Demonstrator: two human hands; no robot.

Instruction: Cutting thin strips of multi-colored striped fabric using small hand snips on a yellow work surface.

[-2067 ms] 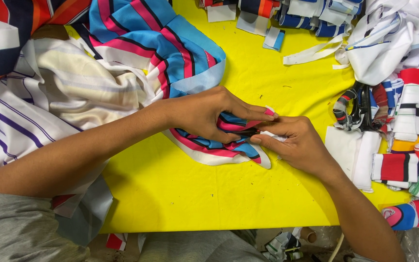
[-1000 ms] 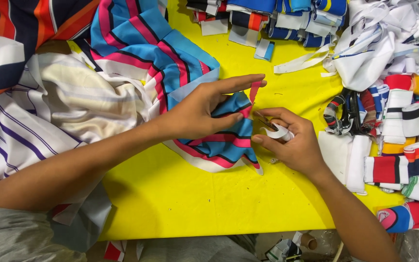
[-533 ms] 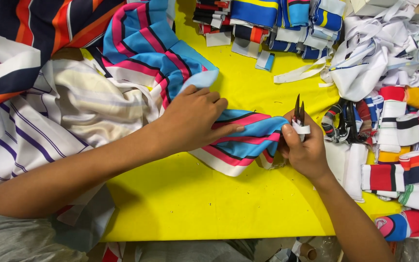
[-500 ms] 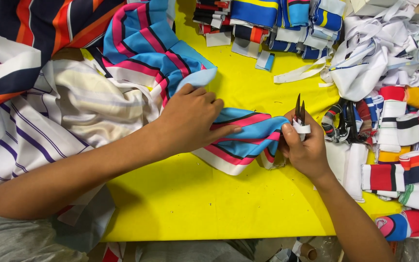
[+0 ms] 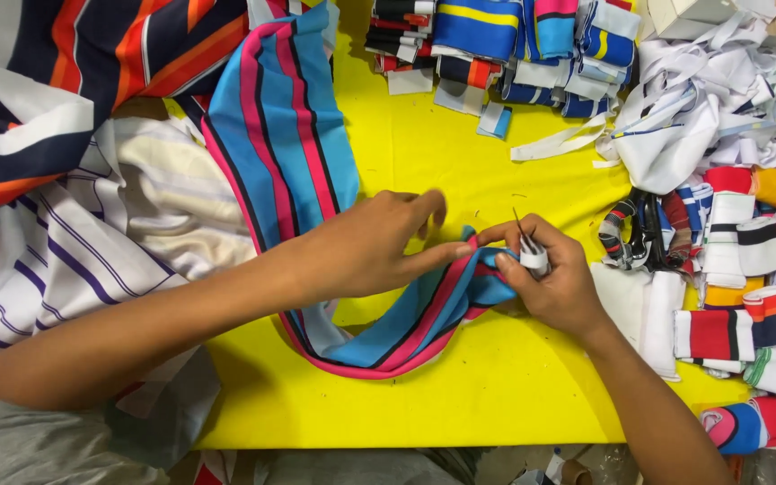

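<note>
A blue, pink and dark-striped knit band point(image 5: 410, 319) lies looped on the yellow table point(image 5: 496, 395). My left hand point(image 5: 365, 247) pinches the band's end near the middle of the table. Right beside it, my right hand point(image 5: 550, 278) holds small thread snips point(image 5: 527, 251) with a white-wrapped handle, blades pointing up, and its fingers also touch the band's end. The two hands almost meet over the fabric.
Striped fabric point(image 5: 74, 180) is piled at the left. Folded striped collars and cuffs point(image 5: 505, 45) are stacked at the back, more collar pieces point(image 5: 756, 296) lie at the right, and a heap of white strips point(image 5: 711, 108) sits at the back right.
The band has been pulled out into a longer loop. My left hand has shifted from pressing the fabric flat to pinching its end; my right hand with the snips has moved slightly left, onto the band's end.
</note>
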